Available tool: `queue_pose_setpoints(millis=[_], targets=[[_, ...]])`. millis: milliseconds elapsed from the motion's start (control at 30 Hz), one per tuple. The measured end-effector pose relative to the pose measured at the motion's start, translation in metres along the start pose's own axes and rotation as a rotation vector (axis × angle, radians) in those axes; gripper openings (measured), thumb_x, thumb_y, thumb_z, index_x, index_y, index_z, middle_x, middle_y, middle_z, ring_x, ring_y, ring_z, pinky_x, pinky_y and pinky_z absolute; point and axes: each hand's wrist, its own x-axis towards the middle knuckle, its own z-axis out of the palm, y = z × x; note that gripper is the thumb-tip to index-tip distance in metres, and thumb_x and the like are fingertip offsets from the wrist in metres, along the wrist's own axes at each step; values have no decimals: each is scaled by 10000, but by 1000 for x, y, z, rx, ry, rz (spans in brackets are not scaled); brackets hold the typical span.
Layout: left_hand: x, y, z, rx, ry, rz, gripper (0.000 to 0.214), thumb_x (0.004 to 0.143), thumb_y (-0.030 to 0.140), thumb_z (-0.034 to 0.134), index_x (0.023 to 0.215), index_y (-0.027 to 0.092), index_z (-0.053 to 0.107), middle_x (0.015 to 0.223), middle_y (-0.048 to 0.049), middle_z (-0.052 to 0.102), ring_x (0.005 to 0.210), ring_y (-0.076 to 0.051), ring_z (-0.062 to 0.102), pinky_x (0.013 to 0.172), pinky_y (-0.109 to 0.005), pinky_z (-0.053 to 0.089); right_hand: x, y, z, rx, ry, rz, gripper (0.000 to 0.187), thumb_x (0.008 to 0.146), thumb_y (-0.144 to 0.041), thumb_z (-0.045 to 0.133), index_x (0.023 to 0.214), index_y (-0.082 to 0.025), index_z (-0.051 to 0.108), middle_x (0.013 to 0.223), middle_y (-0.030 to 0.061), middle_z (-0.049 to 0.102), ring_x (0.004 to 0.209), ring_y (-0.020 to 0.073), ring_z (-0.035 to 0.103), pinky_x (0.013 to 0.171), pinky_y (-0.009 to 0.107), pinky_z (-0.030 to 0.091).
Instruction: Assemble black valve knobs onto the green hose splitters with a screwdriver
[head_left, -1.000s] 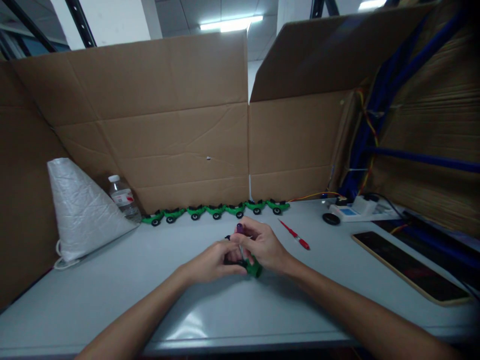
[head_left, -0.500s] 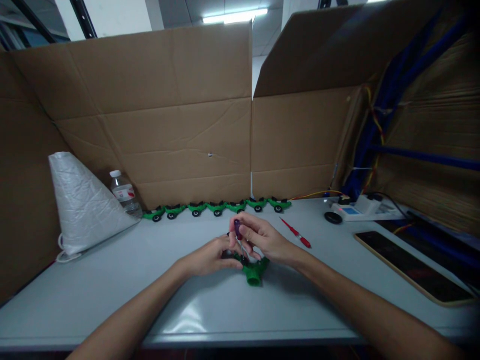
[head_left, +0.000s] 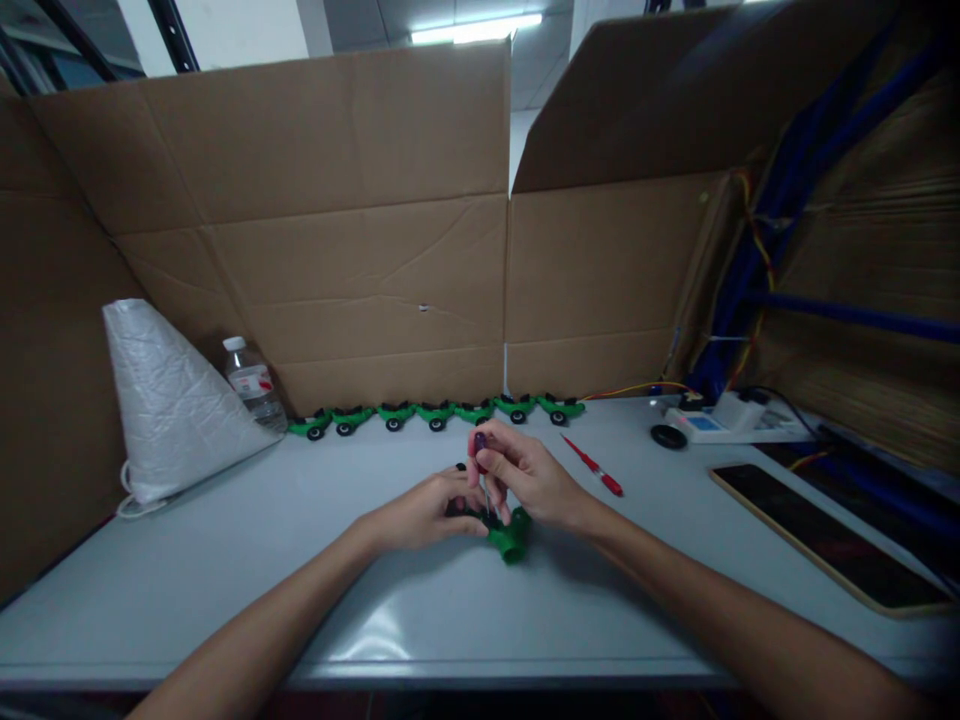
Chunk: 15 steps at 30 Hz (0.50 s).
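Observation:
My right hand (head_left: 529,475) is closed around the dark purple handle of a small screwdriver (head_left: 481,455). The thin metal shaft points down at a green plastic toy vehicle (head_left: 510,538), whose round open end faces me. My left hand (head_left: 435,510) grips the toy's left side, its thumb along the near edge and its fingers around the back. Most of the toy's dark parts are hidden by my fingers. Whether the screwdriver's tip sits in a screw is too small to tell.
A row of several green toy vehicles (head_left: 436,415) lines the back. To the right lie a red screwdriver (head_left: 592,465), a black ring (head_left: 668,436), a power strip (head_left: 720,428) and a phone (head_left: 817,530). A silver bag (head_left: 176,410) and water bottle (head_left: 253,385) stand left, before cardboard walls (head_left: 360,270).
The green toy has turned slightly, and its open end has moved up a little. My right hand and the screwdriver have shifted slightly right, the handle now more upright.

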Motion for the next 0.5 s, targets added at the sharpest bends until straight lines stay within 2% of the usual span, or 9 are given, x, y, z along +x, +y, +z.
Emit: queue_pose_setpoints(millis=[167, 300, 500], targets=[[-1, -6, 3, 66, 41, -44, 316, 960, 445, 723, 1079, 156, 676, 989, -64, 671, 881, -181, 614, 829, -296, 501, -1, 1, 3, -70, 46, -20, 289, 1057, -501, 569, 1029, -213, 583, 752, -26, 675, 490, 104, 603, 439, 207, 508], [-1, -3, 2, 101, 25, -69, 352, 960, 482, 711, 1063, 151, 647, 936, -49, 638, 817, -169, 582, 774, -286, 482, 0, 2, 4, -62, 67, -31, 296, 1048, -493, 589, 975, -206, 579, 662, -47, 645, 458, 102, 596, 427, 201, 509], [-2, -1, 2, 158, 34, -93, 369, 945, 477, 725, 1086, 143, 657, 889, -25, 606, 759, -151, 546, 707, -264, 449, 2, 11, 2, -5, 118, -14, 286, 1016, -483, 650, 1009, -210, 564, 802, -5, 724, 470, 105, 615, 415, 219, 530]])
